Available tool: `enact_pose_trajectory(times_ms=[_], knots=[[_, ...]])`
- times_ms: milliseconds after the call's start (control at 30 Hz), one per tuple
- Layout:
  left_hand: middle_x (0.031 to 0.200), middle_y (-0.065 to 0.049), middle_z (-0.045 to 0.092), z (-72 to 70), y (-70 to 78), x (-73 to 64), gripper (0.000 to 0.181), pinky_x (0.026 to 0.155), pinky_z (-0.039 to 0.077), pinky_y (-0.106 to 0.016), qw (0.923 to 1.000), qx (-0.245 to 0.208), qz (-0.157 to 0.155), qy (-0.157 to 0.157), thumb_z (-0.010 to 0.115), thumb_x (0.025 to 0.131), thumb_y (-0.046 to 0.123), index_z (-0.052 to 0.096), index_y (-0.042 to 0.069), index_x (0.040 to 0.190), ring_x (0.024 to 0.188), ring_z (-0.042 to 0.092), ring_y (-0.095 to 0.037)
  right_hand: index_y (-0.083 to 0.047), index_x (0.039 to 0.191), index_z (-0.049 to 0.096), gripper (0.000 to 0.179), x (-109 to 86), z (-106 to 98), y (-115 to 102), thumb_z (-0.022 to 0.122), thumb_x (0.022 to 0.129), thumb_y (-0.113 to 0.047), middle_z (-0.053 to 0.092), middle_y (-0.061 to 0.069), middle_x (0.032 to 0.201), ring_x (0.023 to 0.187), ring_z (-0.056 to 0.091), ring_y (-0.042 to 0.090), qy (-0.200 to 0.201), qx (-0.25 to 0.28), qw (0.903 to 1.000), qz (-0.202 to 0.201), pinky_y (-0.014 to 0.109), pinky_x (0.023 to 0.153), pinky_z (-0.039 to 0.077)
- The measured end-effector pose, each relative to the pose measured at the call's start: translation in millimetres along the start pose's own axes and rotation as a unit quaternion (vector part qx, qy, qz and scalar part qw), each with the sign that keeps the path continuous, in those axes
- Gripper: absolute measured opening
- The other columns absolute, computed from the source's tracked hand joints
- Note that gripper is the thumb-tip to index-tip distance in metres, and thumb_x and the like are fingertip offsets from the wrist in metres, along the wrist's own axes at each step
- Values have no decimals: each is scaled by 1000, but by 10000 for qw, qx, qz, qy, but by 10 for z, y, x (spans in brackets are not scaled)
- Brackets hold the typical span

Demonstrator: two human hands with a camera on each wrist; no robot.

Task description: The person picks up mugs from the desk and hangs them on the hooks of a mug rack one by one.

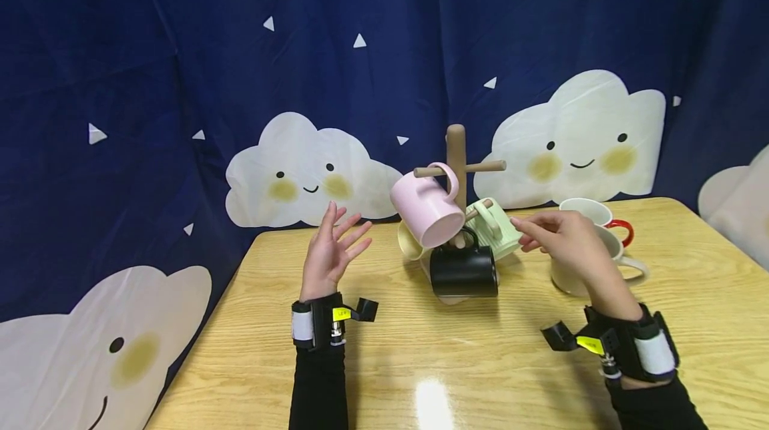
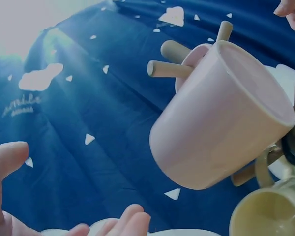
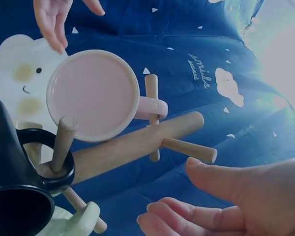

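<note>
A wooden mug tree (image 1: 456, 144) stands on the table with several mugs hung from its pegs. A pink mug (image 1: 428, 208) hangs tilted from an upper peg, a black mug (image 1: 464, 272) sits low in front. Pale green (image 1: 494, 228) and cream-yellow (image 1: 410, 241) mugs hang to the right and left. My left hand (image 1: 334, 251) is raised left of the pink mug, fingers spread, touching nothing. Beside the green mug, my right hand (image 1: 561, 241) hovers with fingers loosely bent; the right wrist view shows nothing between its thumb (image 3: 214, 179) and fingers.
Behind my right hand on the table (image 1: 252, 376) stand a white mug with a red handle (image 1: 622, 231) and a plain white mug (image 1: 631, 268). A dark blue curtain (image 1: 372, 83) with clouds rises behind the table's back edge.
</note>
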State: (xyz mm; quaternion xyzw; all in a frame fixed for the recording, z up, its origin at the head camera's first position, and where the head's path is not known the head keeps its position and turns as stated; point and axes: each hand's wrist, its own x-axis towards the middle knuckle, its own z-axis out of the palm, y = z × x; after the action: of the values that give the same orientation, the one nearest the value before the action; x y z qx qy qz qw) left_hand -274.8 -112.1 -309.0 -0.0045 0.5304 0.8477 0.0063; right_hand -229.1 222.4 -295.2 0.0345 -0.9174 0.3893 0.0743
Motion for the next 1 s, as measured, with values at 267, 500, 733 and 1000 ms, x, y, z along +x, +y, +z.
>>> enact_pose_trajectory(times_ms=[267, 500, 733, 1000], knots=[[116, -15, 60, 128, 72, -195, 41, 90, 49, -39, 9540, 2652, 1399, -45, 58, 90, 28, 50, 9, 125, 104, 61, -25, 0, 104, 66, 54, -5, -79, 63, 50, 90, -49, 71, 6, 78, 68, 65, 7, 52, -263, 9996, 13, 27, 67, 45], [103, -9, 68, 180, 66, -298, 43, 81, 50, -40, 8015, 5623, 2006, -348, 64, 85, 35, 57, 10, 119, 96, 64, -24, 3, 101, 66, 49, -1, -103, 92, 54, 90, -43, 70, 8, 77, 64, 64, 6, -69, -261, 9993, -277, 23, 66, 48], [109, -13, 66, 113, 14, -277, 50, 77, 50, -38, 7273, 6733, 903, -978, 61, 85, 41, 55, 8, 122, 95, 63, -27, -2, 98, 66, 44, 3, -99, 120, 54, 90, -44, 70, 2, 77, 67, 62, 7, -459, -830, 9950, -325, 35, 71, 47], [108, -14, 65, 87, -32, -233, 56, 76, 49, -38, 7087, 6961, 373, -1083, 59, 85, 45, 53, 7, 125, 93, 62, -27, -3, 99, 66, 41, 16, -233, 262, 58, 88, -42, 70, 6, 80, 73, 63, 14, -313, -994, 9938, -389, 28, 67, 45]])
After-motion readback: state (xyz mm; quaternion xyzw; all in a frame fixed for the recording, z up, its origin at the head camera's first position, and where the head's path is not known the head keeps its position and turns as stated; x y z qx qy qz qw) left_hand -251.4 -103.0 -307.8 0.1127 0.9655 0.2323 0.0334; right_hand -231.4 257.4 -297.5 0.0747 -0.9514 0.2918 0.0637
